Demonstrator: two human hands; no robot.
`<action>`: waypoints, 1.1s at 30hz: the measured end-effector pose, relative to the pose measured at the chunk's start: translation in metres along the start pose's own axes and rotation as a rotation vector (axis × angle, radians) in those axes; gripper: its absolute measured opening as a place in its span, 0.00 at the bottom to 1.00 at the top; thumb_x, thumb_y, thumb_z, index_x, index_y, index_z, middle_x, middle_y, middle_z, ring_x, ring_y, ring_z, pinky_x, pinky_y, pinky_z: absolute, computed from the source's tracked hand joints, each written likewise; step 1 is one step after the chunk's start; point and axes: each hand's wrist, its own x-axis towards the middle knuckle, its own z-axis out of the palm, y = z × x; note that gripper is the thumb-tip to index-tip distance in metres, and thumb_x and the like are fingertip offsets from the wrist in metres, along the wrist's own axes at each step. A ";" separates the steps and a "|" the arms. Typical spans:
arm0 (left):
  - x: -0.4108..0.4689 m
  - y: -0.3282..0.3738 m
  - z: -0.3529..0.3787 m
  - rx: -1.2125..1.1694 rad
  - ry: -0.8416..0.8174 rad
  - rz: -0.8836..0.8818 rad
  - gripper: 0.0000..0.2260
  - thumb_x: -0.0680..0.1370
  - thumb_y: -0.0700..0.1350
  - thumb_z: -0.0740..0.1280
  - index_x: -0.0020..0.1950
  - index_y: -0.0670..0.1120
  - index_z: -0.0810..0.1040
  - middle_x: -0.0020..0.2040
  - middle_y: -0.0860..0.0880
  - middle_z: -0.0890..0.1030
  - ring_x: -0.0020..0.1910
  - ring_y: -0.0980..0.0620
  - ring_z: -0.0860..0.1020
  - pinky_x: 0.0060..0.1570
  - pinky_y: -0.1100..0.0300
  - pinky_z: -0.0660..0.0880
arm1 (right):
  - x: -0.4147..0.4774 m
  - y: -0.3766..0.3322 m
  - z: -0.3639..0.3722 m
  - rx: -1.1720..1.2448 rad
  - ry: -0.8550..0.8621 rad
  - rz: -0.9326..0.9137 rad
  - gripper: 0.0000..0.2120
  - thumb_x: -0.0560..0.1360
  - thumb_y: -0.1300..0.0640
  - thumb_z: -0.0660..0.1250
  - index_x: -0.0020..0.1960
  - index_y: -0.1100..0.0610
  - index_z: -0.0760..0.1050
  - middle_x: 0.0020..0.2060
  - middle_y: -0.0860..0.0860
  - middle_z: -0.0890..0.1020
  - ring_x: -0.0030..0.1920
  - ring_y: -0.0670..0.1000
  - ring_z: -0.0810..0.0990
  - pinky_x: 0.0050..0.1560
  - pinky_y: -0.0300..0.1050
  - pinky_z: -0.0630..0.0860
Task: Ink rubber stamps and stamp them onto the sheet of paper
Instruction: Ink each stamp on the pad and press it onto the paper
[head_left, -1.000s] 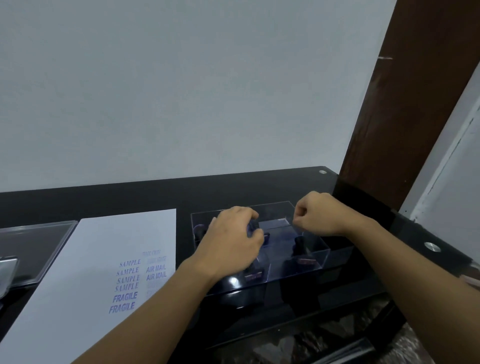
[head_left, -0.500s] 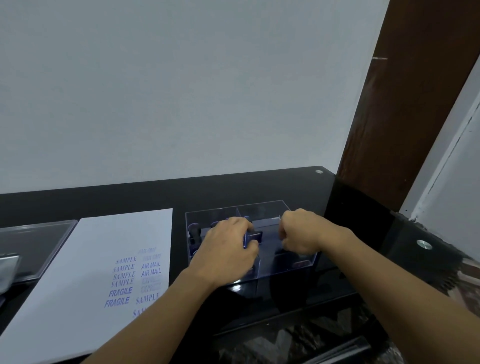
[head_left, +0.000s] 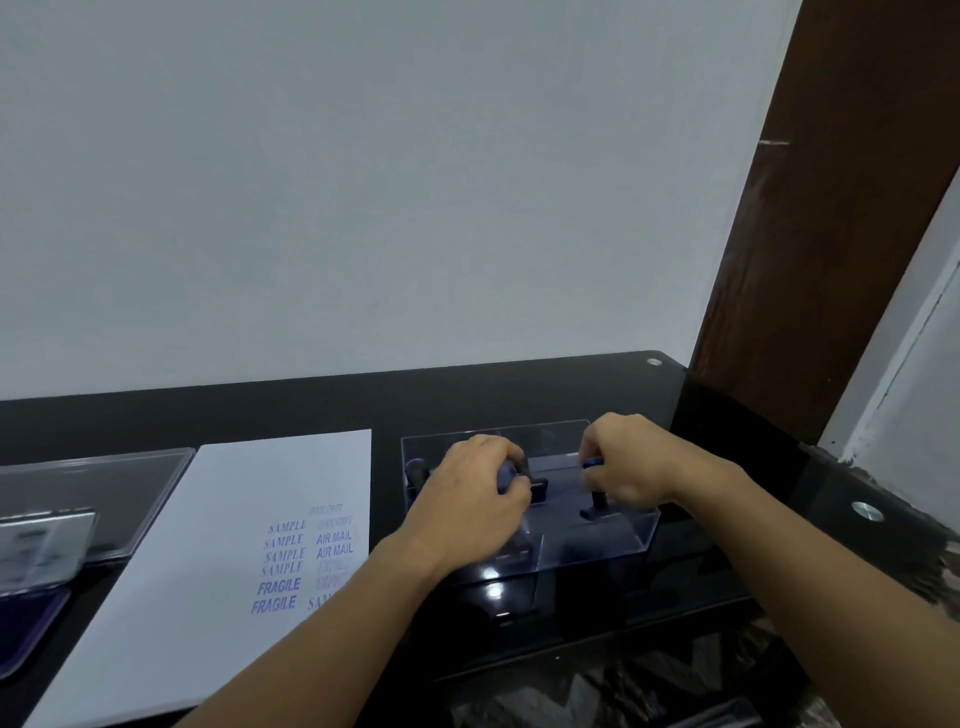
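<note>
A clear plastic box (head_left: 613, 545) with compartments stands on the black desk and holds dark rubber stamps. My left hand (head_left: 472, 493) is curled over the box's left half and grips a stamp (head_left: 535, 486) with a blue top. My right hand (head_left: 628, 465) reaches into the right half and pinches the blue knob of another stamp (head_left: 595, 506), whose base sits on the box floor. One more stamp (head_left: 415, 470) stands at the box's far left. The white sheet of paper (head_left: 208, 561) lies to the left, printed with blue SAMPLE, AIR MAIL and FRAGILE marks.
An open ink pad case (head_left: 31, 603) with a clear lid (head_left: 104, 488) lies at the far left of the black desk (head_left: 311, 405). A brown wooden post (head_left: 831, 208) rises at the right. The desk's right edge carries a metal stud (head_left: 866, 512).
The view shifted, so the box and paper sit further left. My right hand moved left and down into the box's right compartment and took hold of a blue-topped stamp. My left hand stayed over the left half.
</note>
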 end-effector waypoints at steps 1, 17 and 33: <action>-0.002 0.000 -0.008 -0.001 0.020 0.004 0.10 0.77 0.52 0.61 0.58 0.56 0.75 0.58 0.60 0.75 0.59 0.60 0.69 0.60 0.58 0.70 | -0.003 -0.003 -0.008 0.012 0.022 -0.022 0.07 0.78 0.54 0.69 0.52 0.57 0.79 0.48 0.54 0.82 0.45 0.53 0.81 0.40 0.43 0.77; -0.143 -0.110 -0.187 0.137 0.259 -0.342 0.14 0.79 0.53 0.62 0.65 0.57 0.71 0.66 0.60 0.71 0.64 0.60 0.68 0.62 0.61 0.66 | -0.016 -0.204 -0.014 0.157 0.045 -0.401 0.02 0.78 0.50 0.67 0.47 0.47 0.75 0.46 0.45 0.79 0.43 0.47 0.78 0.40 0.41 0.73; -0.284 -0.248 -0.253 0.349 0.339 -0.576 0.18 0.76 0.51 0.66 0.65 0.50 0.75 0.65 0.54 0.75 0.66 0.54 0.69 0.66 0.59 0.65 | -0.006 -0.408 0.099 0.139 -0.114 -0.725 0.03 0.75 0.58 0.67 0.48 0.53 0.75 0.47 0.49 0.81 0.46 0.52 0.79 0.45 0.46 0.78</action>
